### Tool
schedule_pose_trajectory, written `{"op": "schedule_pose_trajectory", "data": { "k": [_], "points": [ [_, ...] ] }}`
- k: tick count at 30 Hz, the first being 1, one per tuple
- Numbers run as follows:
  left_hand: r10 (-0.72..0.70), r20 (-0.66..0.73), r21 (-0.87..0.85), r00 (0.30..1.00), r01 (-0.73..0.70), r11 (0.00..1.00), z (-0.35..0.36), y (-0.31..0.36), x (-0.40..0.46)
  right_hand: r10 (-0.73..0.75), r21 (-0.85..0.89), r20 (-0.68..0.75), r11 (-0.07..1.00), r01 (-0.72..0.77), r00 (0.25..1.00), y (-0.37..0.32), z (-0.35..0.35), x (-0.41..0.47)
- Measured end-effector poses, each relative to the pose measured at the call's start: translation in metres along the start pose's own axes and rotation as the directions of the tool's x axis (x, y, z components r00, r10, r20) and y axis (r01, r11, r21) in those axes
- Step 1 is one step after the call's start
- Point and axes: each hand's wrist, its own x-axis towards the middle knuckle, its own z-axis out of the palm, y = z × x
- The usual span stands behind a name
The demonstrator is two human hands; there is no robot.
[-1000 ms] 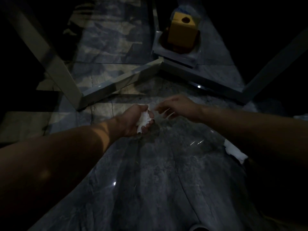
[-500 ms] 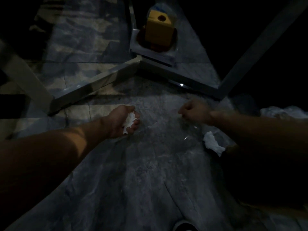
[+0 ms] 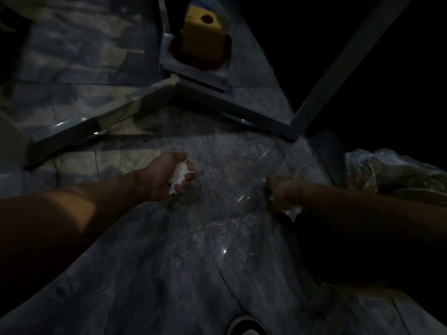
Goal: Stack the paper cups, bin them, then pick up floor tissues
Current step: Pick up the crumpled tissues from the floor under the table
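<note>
The scene is dim. My left hand (image 3: pixel 167 176) is closed around a wad of white tissues (image 3: pixel 179 174) a little above the grey marble floor (image 3: pixel 193 262). To the right, my right hand (image 3: pixel 281 194) is low on the floor with its fingers curled over a crumpled white tissue (image 3: pixel 292 212), whose edge shows under the wrist. No paper cups are visible.
A metal table frame (image 3: pixel 116 114) runs across the floor ahead, with one leg (image 3: pixel 338 68) rising at the right. A yellow block with a hole (image 3: pixel 203 35) stands beyond the frame. A clear plastic bag (image 3: pixel 377 170) lies at the right. A shoe tip (image 3: pixel 244 326) shows at the bottom.
My right hand left my left hand, swung right and came down onto the tissue on the floor. My left hand kept its wad and barely moved.
</note>
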Motion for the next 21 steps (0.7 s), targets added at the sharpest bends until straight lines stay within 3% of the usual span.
{"op": "schedule_pose_trajectory", "data": {
  "k": [11, 21],
  "points": [
    [-0.007, -0.030, -0.007, 1.000, 0.006, 1.000, 0.002, -0.001, 0.008, 0.024, -0.090, 0.055, 0.996, -0.019, 0.998, -0.001, 0.028, 0.012],
    [-0.007, -0.033, -0.009, 0.999, 0.007, 1.000, -0.005, -0.004, 0.010, 0.023, -0.059, 0.026, 0.998, -0.021, 0.999, 0.003, 0.027, 0.014]
  ]
}}
